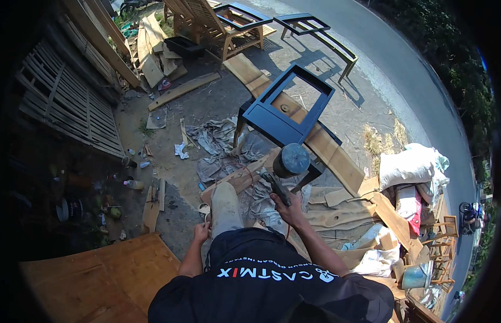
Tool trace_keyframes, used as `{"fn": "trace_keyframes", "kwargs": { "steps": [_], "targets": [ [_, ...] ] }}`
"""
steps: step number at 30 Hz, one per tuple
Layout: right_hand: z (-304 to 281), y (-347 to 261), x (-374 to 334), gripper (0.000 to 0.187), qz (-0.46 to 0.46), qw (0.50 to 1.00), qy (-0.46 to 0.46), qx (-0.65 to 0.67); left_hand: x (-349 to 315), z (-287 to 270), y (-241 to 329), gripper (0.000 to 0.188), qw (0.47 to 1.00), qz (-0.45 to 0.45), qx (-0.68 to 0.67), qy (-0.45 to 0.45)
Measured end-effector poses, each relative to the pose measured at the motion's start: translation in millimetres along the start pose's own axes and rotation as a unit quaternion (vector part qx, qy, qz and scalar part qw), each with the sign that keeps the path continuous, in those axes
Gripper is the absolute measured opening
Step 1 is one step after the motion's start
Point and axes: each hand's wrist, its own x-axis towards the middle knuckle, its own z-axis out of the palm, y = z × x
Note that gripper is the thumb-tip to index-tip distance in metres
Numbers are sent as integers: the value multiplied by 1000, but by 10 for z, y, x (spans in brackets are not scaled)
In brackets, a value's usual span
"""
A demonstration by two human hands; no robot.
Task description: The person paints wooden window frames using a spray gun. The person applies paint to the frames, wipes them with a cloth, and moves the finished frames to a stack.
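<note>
My right hand (289, 209) is wrapped round the grip of a spray gun (278, 189), which has a round, blue-grey topped cup (292, 160). Just beyond the cup, a dark painted frame (280, 121) with a rectangular opening rests across a long wooden plank (334, 156). A thin red hose (287, 231) shows beside my right wrist. Low beside my trouser leg (226, 207), my left hand (202, 232) is closed; whatever it may hold is hidden.
More dark frames (242, 16) lie on wooden chairs and stands at the back. Crumpled cloths (212, 140) and boards cover ground ahead. White sacks (406, 167) and scrap wood are piled right, by the road (422, 70). A brown wooden sheet (94, 280) lies left; a slatted panel (67, 91) stands beyond.
</note>
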Motion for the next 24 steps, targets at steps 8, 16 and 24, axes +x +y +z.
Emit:
{"fn": "trace_keyframes", "kwargs": {
  "steps": [8,16,24],
  "targets": [
    [1082,-491,1422,47,-109,990,-84,-2,501,-694,-277,51,996,-64,-54,31],
    [2612,-1125,3200,35,21,994,-44,94,3131,-3038,740,36,984,51,-160,54],
    [3192,-1864,4874,36,57,995,42,68,3437,-5352,4567,33,824,509,-239,-61]
  ]
}}
